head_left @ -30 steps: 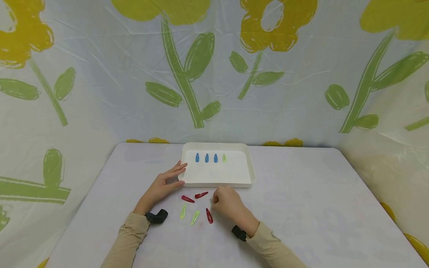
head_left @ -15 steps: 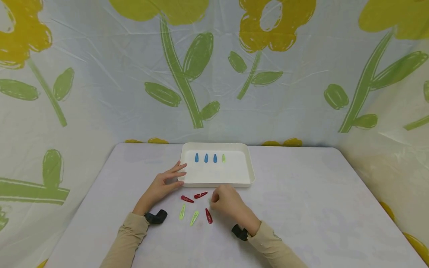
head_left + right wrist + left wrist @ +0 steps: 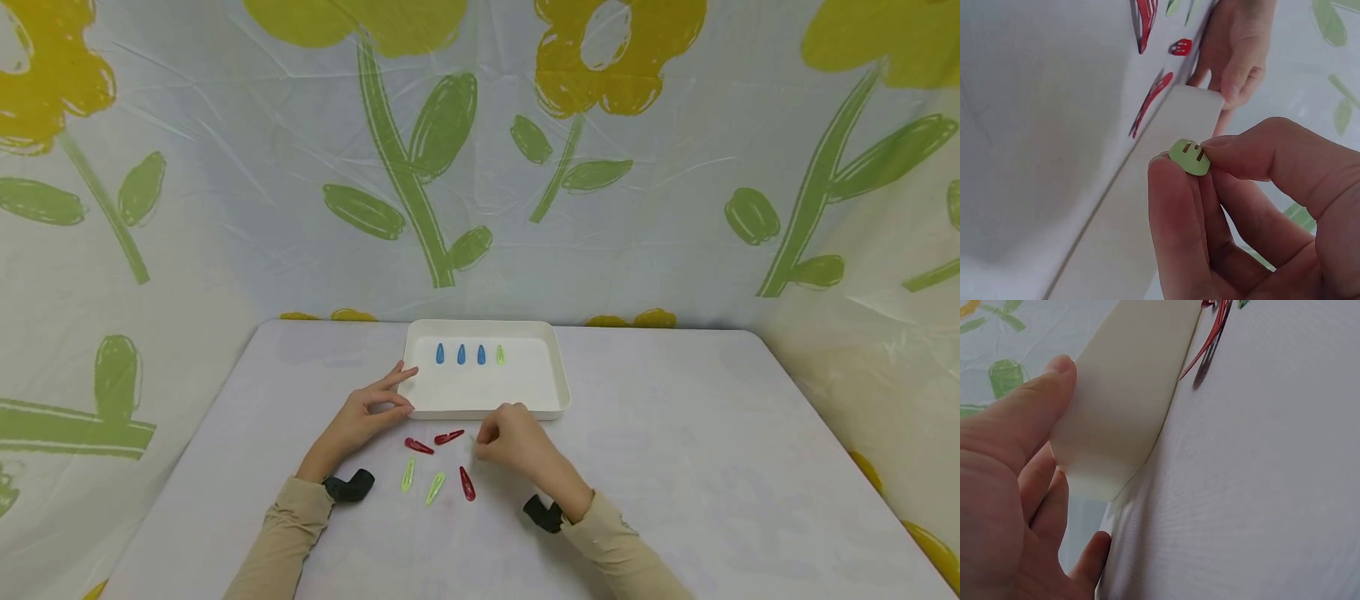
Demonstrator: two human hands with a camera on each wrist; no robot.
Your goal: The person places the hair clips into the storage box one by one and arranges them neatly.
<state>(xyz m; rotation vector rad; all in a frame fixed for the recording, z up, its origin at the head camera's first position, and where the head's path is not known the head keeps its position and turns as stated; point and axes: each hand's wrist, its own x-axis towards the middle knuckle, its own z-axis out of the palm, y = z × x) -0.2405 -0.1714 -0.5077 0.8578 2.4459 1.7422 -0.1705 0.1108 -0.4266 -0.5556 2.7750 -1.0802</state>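
Note:
My left hand grips the front left corner of a white tray, index finger bent toward the thumb; in the left wrist view the thumb lies at the tray's rim. My right hand is over the table just in front of the tray, pinching a light green snap hair clip between thumb and fingers. Most of that clip is hidden by the fingers. Inside the tray, blue hair clips and one green hair clip stand in a row.
On the table in front of the tray lie red hair clips and green hair clips. A flowered cloth hangs behind the table's far edge.
My right hand has lifted slightly and shifted toward the tray with the green hair clip. My left index finger has bent in toward the thumb; the clips on the table have stayed put.

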